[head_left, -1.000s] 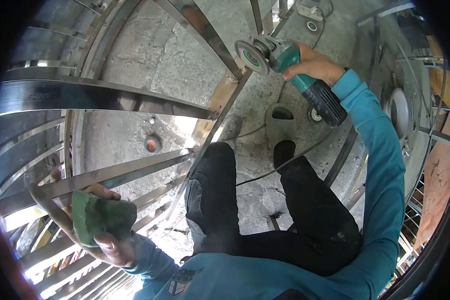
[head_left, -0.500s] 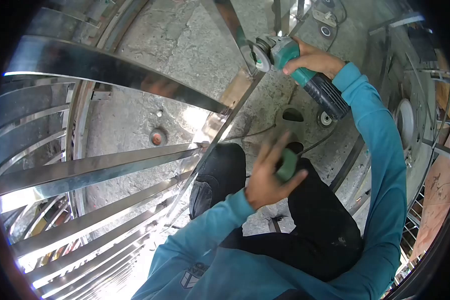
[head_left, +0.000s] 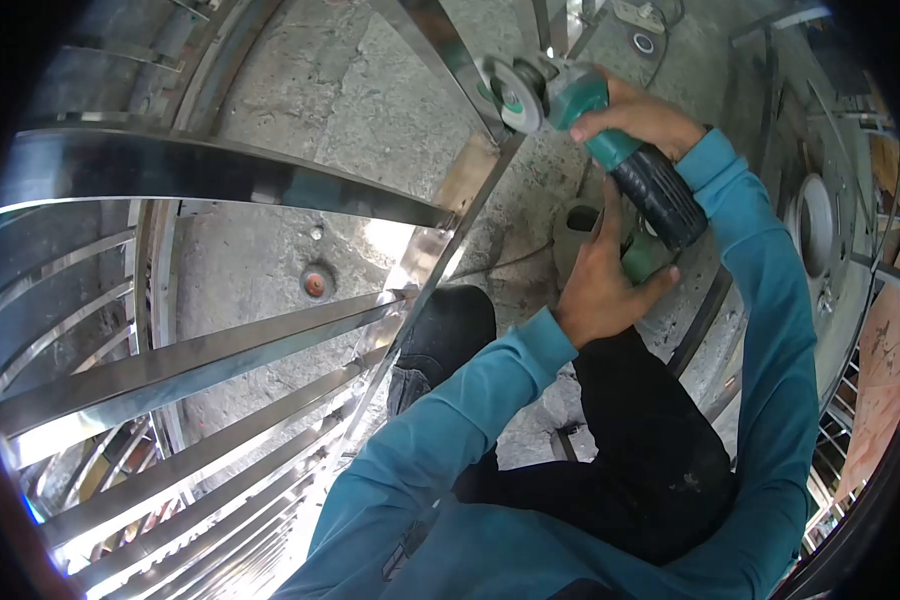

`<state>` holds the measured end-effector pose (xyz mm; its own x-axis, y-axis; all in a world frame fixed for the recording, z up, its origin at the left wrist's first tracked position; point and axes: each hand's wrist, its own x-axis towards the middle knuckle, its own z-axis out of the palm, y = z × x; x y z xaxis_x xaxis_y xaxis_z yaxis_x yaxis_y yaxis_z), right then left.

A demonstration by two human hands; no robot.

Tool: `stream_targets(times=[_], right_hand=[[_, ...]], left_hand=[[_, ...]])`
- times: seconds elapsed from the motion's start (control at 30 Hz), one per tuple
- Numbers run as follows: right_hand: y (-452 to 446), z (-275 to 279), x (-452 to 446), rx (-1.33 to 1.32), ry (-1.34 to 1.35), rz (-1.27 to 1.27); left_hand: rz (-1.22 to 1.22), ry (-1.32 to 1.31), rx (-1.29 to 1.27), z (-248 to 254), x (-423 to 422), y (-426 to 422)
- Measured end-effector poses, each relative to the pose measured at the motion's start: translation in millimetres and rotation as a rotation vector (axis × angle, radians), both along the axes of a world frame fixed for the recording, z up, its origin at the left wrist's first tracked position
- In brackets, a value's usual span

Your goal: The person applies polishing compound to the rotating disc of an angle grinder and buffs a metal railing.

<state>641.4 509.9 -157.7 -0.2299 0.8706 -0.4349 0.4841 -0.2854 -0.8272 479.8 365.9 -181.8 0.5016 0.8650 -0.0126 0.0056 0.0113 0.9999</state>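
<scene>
My right hand (head_left: 652, 115) grips a green and black angle grinder (head_left: 660, 195) around its front housing. A pale round wheel (head_left: 513, 93) on its head is close to the steel frame's corner, apart from it as far as I can tell. Just below the grinder's rear end is my left hand (head_left: 600, 290), fingers stretched and thumb out to the side. A green piece (head_left: 638, 262) shows between its thumb and fingers, and its exact kind is hidden. The shiny steel frame (head_left: 300, 375) with several parallel bars lies along the left.
A small round disc (head_left: 317, 284) lies on the rough concrete floor (head_left: 300, 120). Another disc (head_left: 643, 43) and a power strip (head_left: 638, 14) are at the top right. A cable (head_left: 505, 266) runs over the floor. My dark-trousered knee (head_left: 650, 410) is below my left hand.
My left hand has moved up and to the right, towards the grinder, with the green piece moving along. The grinder has shifted slightly lower in view, and its wheel looks larger.
</scene>
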Motion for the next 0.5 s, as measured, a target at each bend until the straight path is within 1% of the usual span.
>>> stream_targets(times=[0.03,0.07,0.1,0.17,0.27,0.4,0.5], right_hand=[[-1.9,7.5,-0.1,-0.015,0.059,-0.015],[-2.5,12.5,-1.0,-0.019,0.062,-0.026],[-2.9,16.9,-3.2,-0.033,0.083,-0.043],[1.8,11.6,0.8,-0.043,0.094,-0.033],[4.5,7.4,-2.3,-0.029,0.077,-0.016],[6.2,2.6,-1.2,-0.033,0.049,-0.002],[5.1,-3.9,5.4,-0.046,0.020,0.013]], left_hand=[[0.022,-0.050,0.013,0.3,5.0,0.4],[0.044,-0.102,0.028,1.9,8.8,0.3],[0.034,-0.097,0.023,7.5,9.1,0.4],[-0.042,-0.194,-0.110,17.4,9.0,6.4],[-0.013,-0.200,-0.030,14.4,9.6,8.2],[-0.033,-0.203,-0.046,10.7,8.1,9.4],[-0.022,-0.130,-0.002,7.7,10.4,7.2]])
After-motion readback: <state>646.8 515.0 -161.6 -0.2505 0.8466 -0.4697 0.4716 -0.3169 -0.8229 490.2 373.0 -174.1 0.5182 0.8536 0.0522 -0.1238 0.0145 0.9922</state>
